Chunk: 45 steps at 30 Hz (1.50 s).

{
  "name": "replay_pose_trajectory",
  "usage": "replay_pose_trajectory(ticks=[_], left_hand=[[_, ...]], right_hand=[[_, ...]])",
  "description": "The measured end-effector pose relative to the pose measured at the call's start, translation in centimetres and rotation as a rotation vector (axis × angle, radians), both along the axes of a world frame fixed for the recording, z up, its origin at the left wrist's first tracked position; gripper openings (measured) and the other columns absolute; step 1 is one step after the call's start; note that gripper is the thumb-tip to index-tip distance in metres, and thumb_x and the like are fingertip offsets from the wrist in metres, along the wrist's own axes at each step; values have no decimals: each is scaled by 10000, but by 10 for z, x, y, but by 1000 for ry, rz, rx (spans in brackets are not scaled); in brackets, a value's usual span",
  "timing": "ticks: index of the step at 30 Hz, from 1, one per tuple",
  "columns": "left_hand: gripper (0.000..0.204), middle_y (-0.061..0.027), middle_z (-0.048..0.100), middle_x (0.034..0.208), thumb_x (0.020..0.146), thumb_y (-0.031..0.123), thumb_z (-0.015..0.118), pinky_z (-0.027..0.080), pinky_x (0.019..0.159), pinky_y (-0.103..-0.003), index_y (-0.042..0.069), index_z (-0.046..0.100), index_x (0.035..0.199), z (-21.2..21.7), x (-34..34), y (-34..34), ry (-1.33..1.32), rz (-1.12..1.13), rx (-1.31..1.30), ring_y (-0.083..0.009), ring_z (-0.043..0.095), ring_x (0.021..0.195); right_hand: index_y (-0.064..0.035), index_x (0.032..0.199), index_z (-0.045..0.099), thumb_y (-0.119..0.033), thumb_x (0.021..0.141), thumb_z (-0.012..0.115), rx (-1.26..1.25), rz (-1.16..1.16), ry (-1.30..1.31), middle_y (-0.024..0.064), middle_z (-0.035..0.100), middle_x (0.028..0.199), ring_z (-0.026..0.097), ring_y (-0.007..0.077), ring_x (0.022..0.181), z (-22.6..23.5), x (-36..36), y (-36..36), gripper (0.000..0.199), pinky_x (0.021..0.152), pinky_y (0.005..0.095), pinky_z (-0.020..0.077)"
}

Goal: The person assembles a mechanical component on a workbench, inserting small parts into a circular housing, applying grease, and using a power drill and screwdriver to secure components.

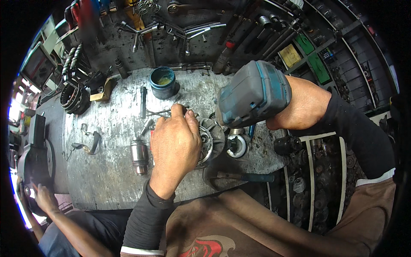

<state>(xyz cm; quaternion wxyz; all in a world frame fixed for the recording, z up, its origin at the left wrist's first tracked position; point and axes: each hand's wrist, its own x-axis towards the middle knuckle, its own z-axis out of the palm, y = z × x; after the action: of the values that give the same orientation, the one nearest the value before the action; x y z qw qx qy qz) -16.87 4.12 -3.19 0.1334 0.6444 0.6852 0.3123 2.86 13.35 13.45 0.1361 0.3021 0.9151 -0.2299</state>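
Observation:
My right hand [299, 103] grips a teal and dark grey cordless power driver [252, 92]. Its battery base faces up, and its nose is hidden below. My left hand [177, 145] is closed over the left side of a round, finned metal housing [217, 139] lying on the bench. A small dark piece shows between its thumb and forefinger, too covered to name. Just left of that hand are a shiny metal cylinder [139, 158] and a thin rod [158, 112]. Right of the housing lies a white ring-shaped part [236, 146].
A blue tub of grease [163, 83] stands at the back of the metal-topped bench [107, 184]. A hammer [244, 176] lies near the front edge. Coiled stator [75, 98] at left; parts bins [319, 180] at right. Another person's hand [45, 199] is at far left.

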Motion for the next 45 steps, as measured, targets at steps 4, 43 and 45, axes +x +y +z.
replay_pose_trajectory(ticks=[4, 43, 45], left_hand=[[270, -228, 691, 733, 1078, 243, 529, 515, 716, -533, -17, 597, 1045, 0, 0, -1, -3, 18, -39, -429, 652, 774], [433, -287, 666, 784, 1123, 301, 473, 478, 743, -569, -3, 722, 943, 3, 10, -6, -91, 121, -124, -485, 616, 790], [431, -290, 666, 786, 1123, 301, 471, 483, 749, -570, -5, 721, 949, 3, 10, -7, -104, 124, -136, -486, 619, 793]], right_hand=[[-151, 1371, 696, 119, 607, 751, -50, 74, 39, 107, 659, 1438, 565, 300, 1412, 4, -4, 1, 812, 1243, 476, 425], [-129, 1337, 705, 144, 667, 760, 23, 261, 197, 108, 672, 1405, 587, 289, 1385, -30, -15, 21, 725, 1230, 457, 443], [-128, 1334, 706, 145, 669, 761, 19, 265, 193, 107, 673, 1403, 588, 289, 1384, -31, -17, 22, 721, 1229, 457, 444]])
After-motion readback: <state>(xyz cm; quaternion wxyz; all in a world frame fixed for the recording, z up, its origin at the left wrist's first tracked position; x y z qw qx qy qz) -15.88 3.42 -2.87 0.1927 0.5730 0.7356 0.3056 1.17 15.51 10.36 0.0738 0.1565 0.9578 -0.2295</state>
